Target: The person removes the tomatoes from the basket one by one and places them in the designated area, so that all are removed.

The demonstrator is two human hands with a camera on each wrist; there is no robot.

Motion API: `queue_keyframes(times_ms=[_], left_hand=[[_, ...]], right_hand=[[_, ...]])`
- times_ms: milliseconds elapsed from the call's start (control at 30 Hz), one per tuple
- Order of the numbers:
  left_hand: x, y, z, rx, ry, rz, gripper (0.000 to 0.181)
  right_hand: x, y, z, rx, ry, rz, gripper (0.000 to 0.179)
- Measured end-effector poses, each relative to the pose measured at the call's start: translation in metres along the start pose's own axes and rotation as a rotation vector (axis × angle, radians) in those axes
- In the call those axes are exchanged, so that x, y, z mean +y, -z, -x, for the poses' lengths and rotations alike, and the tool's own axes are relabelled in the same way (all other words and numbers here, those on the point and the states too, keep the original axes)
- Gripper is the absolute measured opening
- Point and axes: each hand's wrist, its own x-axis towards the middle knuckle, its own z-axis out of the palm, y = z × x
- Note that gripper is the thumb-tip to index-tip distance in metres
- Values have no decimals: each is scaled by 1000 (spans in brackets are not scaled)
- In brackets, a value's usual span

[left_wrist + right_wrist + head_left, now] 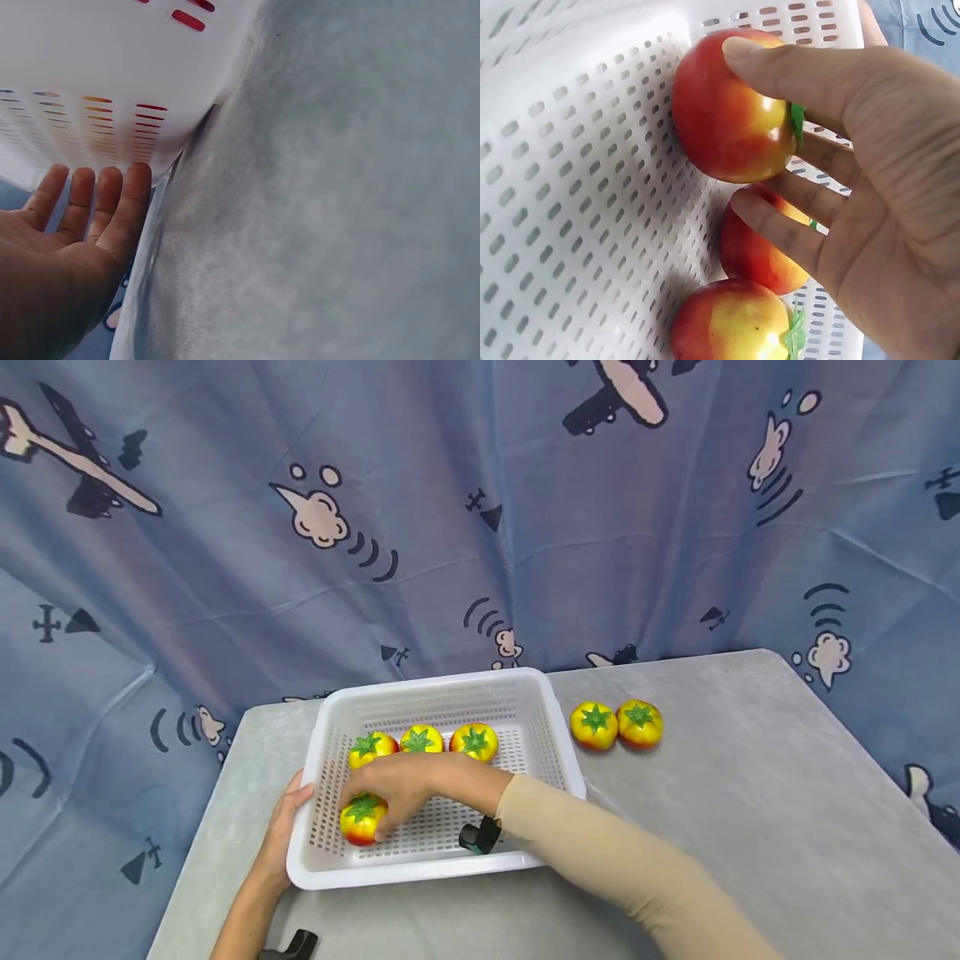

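A white plastic basket (420, 870) with slotted walls holds several red-and-yellow tomatoes with green star-shaped tops. At its near left corner, my right hand (401, 781) grips one tomato (362, 822), the thumb and fingers on opposite sides. In the right wrist view, the held tomato (727, 112) is beside another tomato (754, 244), with a third tomato (731, 322) farther along. My left hand (281, 827) holds the basket's left side, thumb over the rim. Its fingers (131, 199) touch the outer wall in the left wrist view.
Two more tomatoes (639, 724) sit side by side on the grey table (750, 793), right of the basket. A blue curtain (420, 527) with printed planes hangs along the table's back and sides.
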Motion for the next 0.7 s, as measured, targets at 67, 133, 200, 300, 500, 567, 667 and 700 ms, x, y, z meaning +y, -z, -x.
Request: queue_keyframes(times_ms=[67, 133, 200, 300, 500, 567, 667, 700], left_hand=[[0, -2, -1, -13, 0, -2, 65], [1, -2, -1, -11, -1, -8, 65], [1, -1, 1, 1, -4, -12, 64], [2, 2, 5, 11, -5, -17, 64], [1, 3, 3, -14, -5, -21, 63], [0, 3, 2, -10, -4, -29, 63], [0, 2, 1, 0, 1, -41, 64], [-1, 2, 1, 1, 1, -43, 64]], right_hand=[[0, 0, 2, 0, -15, 1, 60], [0, 0, 2, 6, -18, 4, 59], [-1, 0, 1, 11, -9, 1, 59], [-4, 0, -1, 8, 0, -2, 58], [-3, -1, -1, 1, -26, 11, 59], [-2, -2, 0, 2, -30, 11, 59], [-2, -2, 0, 1, -32, 11, 59], [-2, -2, 0, 1, -34, 9, 59]])
